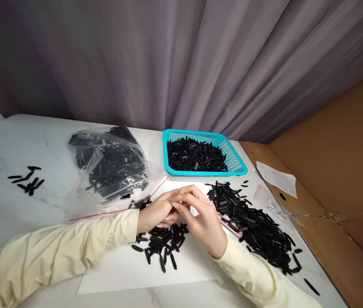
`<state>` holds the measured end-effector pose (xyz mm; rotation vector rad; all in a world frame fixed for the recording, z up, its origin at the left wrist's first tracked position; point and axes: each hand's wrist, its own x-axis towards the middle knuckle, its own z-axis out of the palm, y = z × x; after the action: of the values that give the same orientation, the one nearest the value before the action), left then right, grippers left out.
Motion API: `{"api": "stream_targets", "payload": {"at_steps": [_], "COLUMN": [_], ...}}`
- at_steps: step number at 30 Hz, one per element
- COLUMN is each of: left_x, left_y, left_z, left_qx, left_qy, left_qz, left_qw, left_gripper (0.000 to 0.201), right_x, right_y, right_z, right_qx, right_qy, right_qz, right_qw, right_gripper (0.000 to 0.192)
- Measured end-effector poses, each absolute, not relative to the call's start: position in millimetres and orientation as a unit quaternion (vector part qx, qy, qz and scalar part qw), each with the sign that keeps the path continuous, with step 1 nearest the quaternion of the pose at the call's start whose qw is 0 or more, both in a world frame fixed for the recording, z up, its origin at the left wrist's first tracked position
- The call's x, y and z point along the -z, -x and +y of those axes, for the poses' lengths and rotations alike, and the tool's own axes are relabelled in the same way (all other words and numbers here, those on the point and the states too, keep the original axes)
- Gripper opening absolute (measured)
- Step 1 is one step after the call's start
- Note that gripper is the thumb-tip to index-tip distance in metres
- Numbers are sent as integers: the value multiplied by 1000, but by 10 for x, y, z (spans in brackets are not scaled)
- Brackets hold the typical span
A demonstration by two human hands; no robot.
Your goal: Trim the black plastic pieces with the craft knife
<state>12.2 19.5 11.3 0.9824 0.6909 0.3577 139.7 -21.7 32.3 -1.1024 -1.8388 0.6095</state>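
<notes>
My left hand (155, 211) and my right hand (202, 218) meet fingertip to fingertip above a small heap of black plastic strips (163, 244) on a white sheet (120, 269). The fingers of both hands are curled together; whatever small piece sits between them is hidden. A long pile of the same black strips (255, 222) lies just right of my right hand, with a pink tool (231, 226) partly under it. Both arms wear cream sleeves.
A turquoise basket (237, 164) holds more black strips behind the hands. A clear zip bag (110, 169) of strips lies at the left. A few loose strips (29, 179) sit far left. A brown cardboard wall (344, 171) and a paper slip (277, 177) stand at the right.
</notes>
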Motion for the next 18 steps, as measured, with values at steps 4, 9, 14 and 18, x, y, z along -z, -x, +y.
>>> {"api": "stream_targets", "payload": {"at_steps": [4,9,14,18], "left_x": [-138,-153,-133,-98], "left_y": [-143,-136,-113,-115], "left_z": [204,192,166,130], "left_qx": [-163,-152,-182,-190], "left_qy": [-453,-473,-514,-560], "left_qz": [331,315,288,268], "left_qw": [812,808,787,761], "left_gripper": [3,5,26,32], "right_x": [-245,-257,-173,-30], "right_y": [-1383,-1487,-1650,-1656], "right_z": [-275,-339,-429,-497], "right_qx": [-227,-239,-299,-377], "right_qy": [435,430,464,495], "right_qz": [-743,-755,-677,-582], "right_qw": [455,433,487,524], "right_gripper": [23,36,28,28]}}
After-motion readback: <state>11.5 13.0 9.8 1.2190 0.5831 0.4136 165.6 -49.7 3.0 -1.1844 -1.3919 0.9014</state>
